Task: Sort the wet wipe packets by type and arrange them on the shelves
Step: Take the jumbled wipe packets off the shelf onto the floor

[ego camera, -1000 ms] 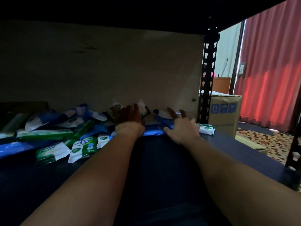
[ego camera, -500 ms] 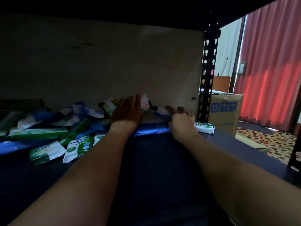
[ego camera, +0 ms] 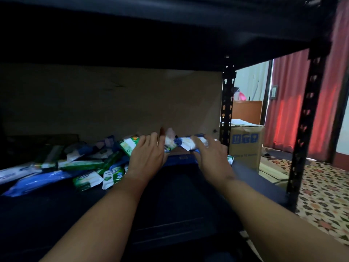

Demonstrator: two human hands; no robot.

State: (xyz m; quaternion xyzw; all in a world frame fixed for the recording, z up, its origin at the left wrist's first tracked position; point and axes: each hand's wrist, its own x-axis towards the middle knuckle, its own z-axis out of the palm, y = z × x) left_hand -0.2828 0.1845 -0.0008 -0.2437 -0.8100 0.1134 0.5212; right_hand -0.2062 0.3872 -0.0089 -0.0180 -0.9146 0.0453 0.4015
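1. Where the upper board throws its shadow, the dark shelf (ego camera: pixel 56 214) is hard to read: its left end and near edge are cut off by the frame, and its surface shows almost no detail.
2. The cardboard back panel (ego camera: pixel 113 103) closes the rear, dim toward the left.
3. The red curtain (ego camera: pixel 287 103) hangs at far right, partly hidden by the black slotted post (ego camera: pixel 306 129).
4. The cardboard box (ego camera: pixel 245 146) stands on the patterned floor beyond the rear post, its left side hidden by that post.
5. The heap of wet wipe packets (ego camera: pixel 79 163) lies along the back left of the shelf, green, white and blue ones mixed; the print is too blurred to read, and the leftmost packets are cut off.
6. The left hand (ego camera: pixel 145 157) has its fingers fairly straight and spread, resting over a green-and-white packet (ego camera: pixel 129 145) at the heap's right end; whether they close on it cannot be told.
7. The right hand (ego camera: pixel 211 159) curls its fingers round a blue-and-white packet (ego camera: pixel 188 143), which sticks out leftward past the fingertips, raised above a flat blue packet (ego camera: pixel 179 158) between the hands.
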